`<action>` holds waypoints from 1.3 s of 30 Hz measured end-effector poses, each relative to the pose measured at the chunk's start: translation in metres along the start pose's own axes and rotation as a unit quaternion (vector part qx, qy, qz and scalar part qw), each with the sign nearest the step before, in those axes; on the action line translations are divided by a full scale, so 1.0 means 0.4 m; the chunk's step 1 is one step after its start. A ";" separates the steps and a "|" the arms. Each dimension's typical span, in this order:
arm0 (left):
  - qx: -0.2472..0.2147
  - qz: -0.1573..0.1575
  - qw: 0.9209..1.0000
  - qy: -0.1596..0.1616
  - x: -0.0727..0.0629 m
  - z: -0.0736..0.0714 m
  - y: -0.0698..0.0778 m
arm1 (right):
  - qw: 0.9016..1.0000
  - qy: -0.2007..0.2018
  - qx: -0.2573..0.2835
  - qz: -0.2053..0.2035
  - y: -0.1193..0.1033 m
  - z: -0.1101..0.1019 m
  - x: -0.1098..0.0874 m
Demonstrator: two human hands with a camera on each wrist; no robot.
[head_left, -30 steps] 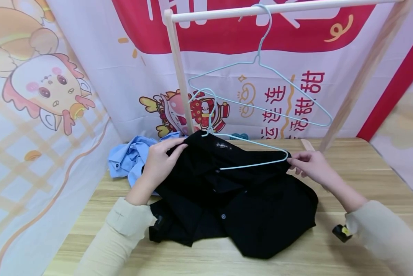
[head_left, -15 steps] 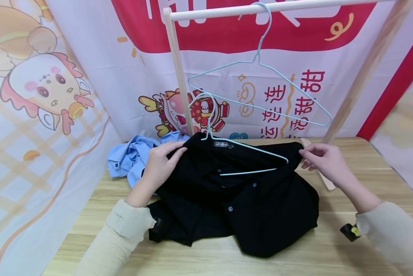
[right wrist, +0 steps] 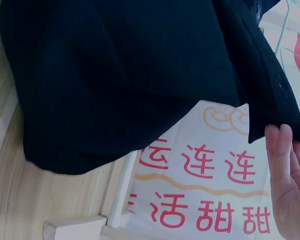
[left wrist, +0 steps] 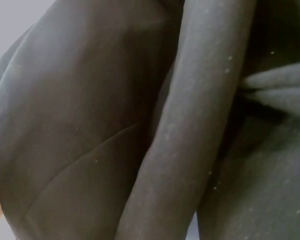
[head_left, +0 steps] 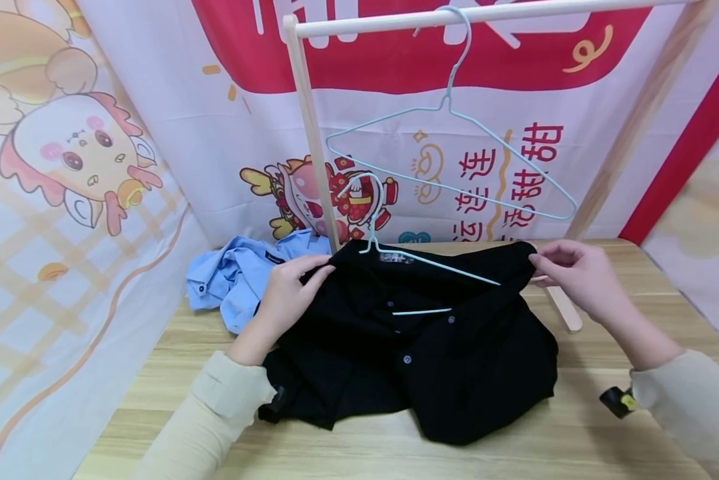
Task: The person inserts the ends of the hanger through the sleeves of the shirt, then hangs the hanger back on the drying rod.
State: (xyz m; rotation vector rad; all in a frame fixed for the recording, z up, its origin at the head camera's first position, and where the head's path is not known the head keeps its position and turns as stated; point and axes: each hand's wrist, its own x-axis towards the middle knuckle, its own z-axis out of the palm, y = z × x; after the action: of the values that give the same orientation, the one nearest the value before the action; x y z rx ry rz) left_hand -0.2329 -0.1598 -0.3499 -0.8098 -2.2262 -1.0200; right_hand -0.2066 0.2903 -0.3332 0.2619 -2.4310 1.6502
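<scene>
A black buttoned shirt (head_left: 473, 373) lies bunched on the wooden table, its collar side raised toward the back. Inside its neck opening sits a light blue wire hanger (head_left: 431, 261); the hook stands up above the collar, and part of the lower bar is hidden by cloth. At the left shoulder my left hand (head_left: 284, 293) pinches the fabric. My right hand (head_left: 578, 273) pinches the other shoulder and holds it out to the right; the right wrist view also shows this hand (right wrist: 290, 175) at the cloth's edge. Black fabric (left wrist: 90, 100) fills nearly all of the left wrist view.
A crumpled light blue shirt (head_left: 233, 273) lies behind my left hand. Over the table stands a wooden rack (head_left: 371, 25) with another wire hanger (head_left: 449, 110) on its rail. The rack's foot (head_left: 566, 310) is by my right hand. Printed cloth walls stand behind and left.
My right hand has moved right and slightly up, drawing the shirt's right shoulder over the hanger's end. The hanger in the shirt has sunk a little, and more of its lower bar is covered.
</scene>
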 end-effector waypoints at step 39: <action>-0.009 -0.024 1.000 0.002 -0.025 0.042 -0.007 | 0.923 0.034 0.379 -0.058 -0.125 0.085 -0.051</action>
State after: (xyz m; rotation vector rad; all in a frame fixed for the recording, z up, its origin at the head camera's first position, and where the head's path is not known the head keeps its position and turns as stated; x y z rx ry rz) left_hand -0.2321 -0.1506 -0.3673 -0.7658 -2.2463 -1.0633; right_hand -0.1763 0.2414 -0.3059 0.4288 -1.5752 2.4112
